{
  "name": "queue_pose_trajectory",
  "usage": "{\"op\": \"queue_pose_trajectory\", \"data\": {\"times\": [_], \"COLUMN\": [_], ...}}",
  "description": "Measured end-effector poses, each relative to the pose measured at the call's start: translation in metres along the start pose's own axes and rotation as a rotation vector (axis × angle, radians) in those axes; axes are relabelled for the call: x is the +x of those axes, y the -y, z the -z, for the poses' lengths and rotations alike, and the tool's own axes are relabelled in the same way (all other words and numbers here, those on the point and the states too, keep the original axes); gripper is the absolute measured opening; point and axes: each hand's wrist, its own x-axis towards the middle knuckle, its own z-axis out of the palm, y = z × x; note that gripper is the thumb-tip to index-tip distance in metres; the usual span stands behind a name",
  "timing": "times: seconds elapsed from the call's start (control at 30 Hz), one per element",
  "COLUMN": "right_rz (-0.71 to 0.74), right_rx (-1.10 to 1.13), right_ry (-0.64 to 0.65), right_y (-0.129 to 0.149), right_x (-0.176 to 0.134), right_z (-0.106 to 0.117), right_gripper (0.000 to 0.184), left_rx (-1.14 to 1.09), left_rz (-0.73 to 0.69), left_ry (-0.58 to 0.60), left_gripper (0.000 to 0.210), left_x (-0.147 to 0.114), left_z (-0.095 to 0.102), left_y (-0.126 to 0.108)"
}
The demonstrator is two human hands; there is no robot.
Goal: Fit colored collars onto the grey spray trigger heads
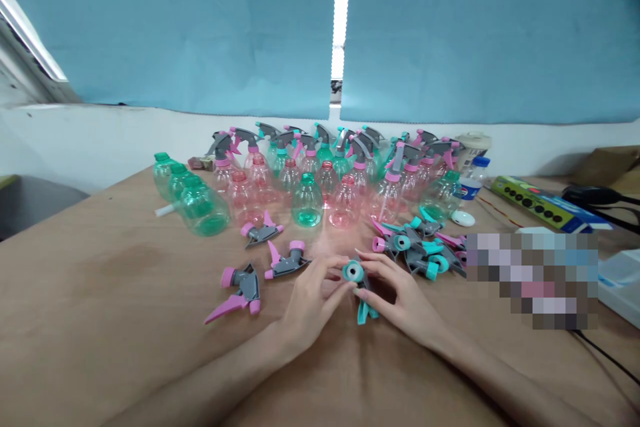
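Observation:
Between my two hands is a grey and teal spray trigger head [354, 272], its round collar facing up towards me and its teal lever pointing down. My left hand [315, 290] pinches the collar from the left, fingers closed. From the other side my right hand [400, 293] grips the same head with thumb and fingertips. Pink and grey spray heads [243, 290] lie loose to the left of my hands. A pile of teal and pink spray heads [420, 243] lies just beyond my right hand. Open-necked bottles, one green [307, 200] and one pink [345, 203], stand farther back.
Several bottles with spray heads fitted [360, 167] stand in rows towards the wall. Open green bottles [203, 207] are grouped at the left. A blue-capped drink bottle [473, 180], a white lid [463, 219] and a green box [540, 203] lie right. A pixelated patch covers part of the table.

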Motion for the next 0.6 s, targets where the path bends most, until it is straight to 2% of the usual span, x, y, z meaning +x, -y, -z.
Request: {"op": "queue_pose_trajectory", "data": {"times": [0.47,0.6], "right_rz": [-0.076,-0.085], "right_rx": [0.178,0.212], "right_ry": [-0.019,-0.018], "right_y": [0.0034,0.0036], "right_x": [0.0012,0.0011], "right_z": [-0.0029,-0.0035], "right_gripper": [0.025,0.021], "left_rx": [0.059,0.080], "left_rz": [-0.246,-0.271], "left_ry": [-0.065,-0.084], "left_gripper": [0.009,0.009], "left_x": [0.0009,-0.0002], "left_z": [0.0028,0.0040], "left_y": [-0.0013,-0.0029]}}
